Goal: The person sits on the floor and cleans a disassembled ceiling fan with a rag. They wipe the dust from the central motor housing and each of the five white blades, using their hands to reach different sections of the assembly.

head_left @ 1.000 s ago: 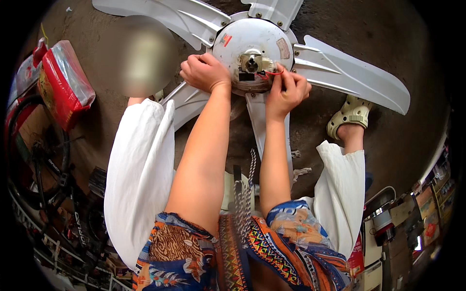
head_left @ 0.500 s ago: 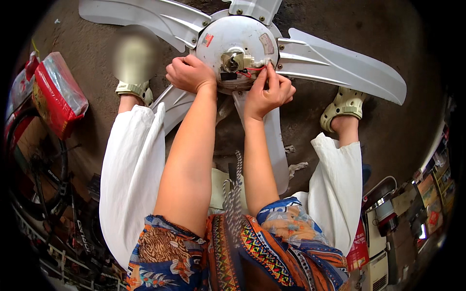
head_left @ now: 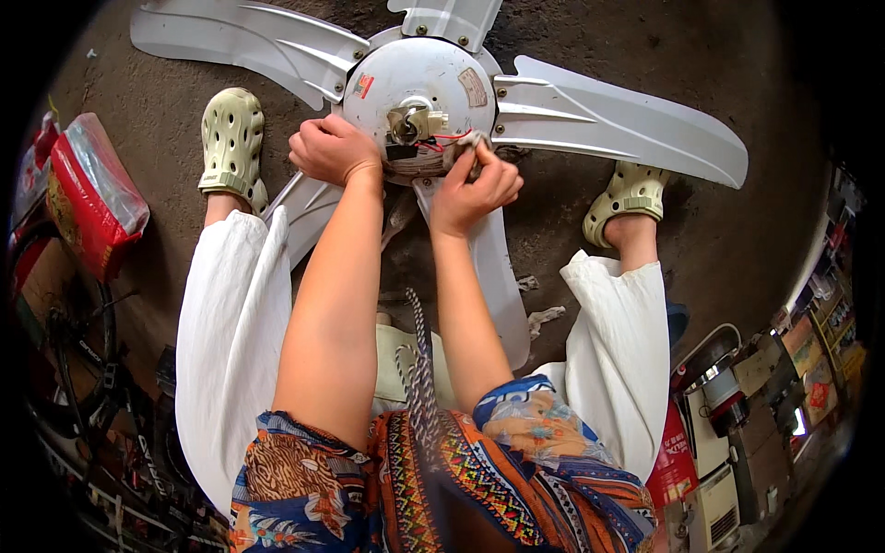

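Observation:
A white ceiling fan with a round motor housing lies before me, its broad blades spread outward. At the hub stands a metal shaft fitting, with thin red wires beside it. My right hand pinches a crumpled greyish cloth against the housing's lower right edge, near the wires. Curled at the housing's lower left edge is my left hand, its fingers closed. Whatever those fingers may hold is hidden. Part of the cloth is covered by my right fingers.
My clog-clad feet flank the fan on the dark floor. A red package and a bicycle are at the left. Small whitish scraps lie by the lower blade. At the lower right stands a lidded pot or cooker.
The whole view has shifted, so the fan appears farther left. My right hand has moved slightly down along the housing edge, and more of the cloth shows. My left hand keeps its place on the fan.

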### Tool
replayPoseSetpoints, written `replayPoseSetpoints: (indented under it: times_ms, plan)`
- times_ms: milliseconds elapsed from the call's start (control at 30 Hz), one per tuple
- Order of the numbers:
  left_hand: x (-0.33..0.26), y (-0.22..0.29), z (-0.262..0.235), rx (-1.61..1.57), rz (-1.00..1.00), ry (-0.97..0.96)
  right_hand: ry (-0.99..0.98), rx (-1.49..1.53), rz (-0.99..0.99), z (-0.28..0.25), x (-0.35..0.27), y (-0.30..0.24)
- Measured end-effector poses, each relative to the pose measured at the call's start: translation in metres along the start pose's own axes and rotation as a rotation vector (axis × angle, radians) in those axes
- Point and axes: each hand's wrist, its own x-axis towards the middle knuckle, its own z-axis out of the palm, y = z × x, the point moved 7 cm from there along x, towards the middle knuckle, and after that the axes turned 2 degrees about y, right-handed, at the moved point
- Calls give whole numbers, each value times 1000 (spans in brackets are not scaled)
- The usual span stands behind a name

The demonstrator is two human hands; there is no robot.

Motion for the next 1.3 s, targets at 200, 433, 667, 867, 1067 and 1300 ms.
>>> replayPoseSetpoints:
  times_ms: [200,433,667,867,1067,1300]
  plan:
    - [1,-2,2,12,3,-2,7,-5,78,-12,-42,14]
    - [-2,-1,2,38,-5,-28,35,-46,-18,-10,-38,14]
    - [-8,6,1,107,-38,-90,22,-46,-30,-8,-21,23]
    - [-22,-4,2,107,-192,-251,15,-49,-118,5,-4,47]
    - [-47,-44,34,-187,19,-502,-85,17,-75,36,11,83]
    - [-49,-48,33,-148,366,-548,61,316,384,24,-22,93]
